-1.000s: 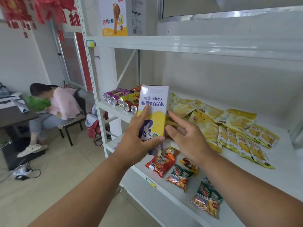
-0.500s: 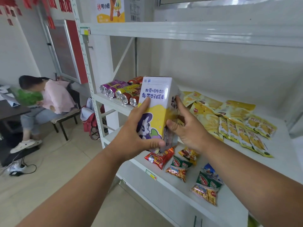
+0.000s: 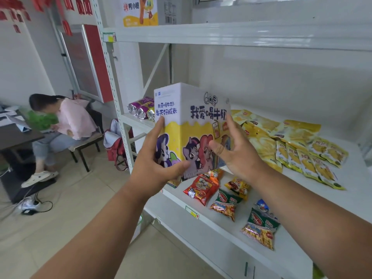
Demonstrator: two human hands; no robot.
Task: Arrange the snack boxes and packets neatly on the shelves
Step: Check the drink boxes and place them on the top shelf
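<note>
At frame centre, the left hand gripped the cartoon box upright; the right hand held its wide face above the shelf.

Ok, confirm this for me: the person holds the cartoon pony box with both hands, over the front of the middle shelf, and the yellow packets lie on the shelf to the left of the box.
Not quite. The head view shows the yellow packets lying to the right of the pony box, not the left. The rest stands: the left hand and right hand hold the box over the front of the middle shelf.
</note>
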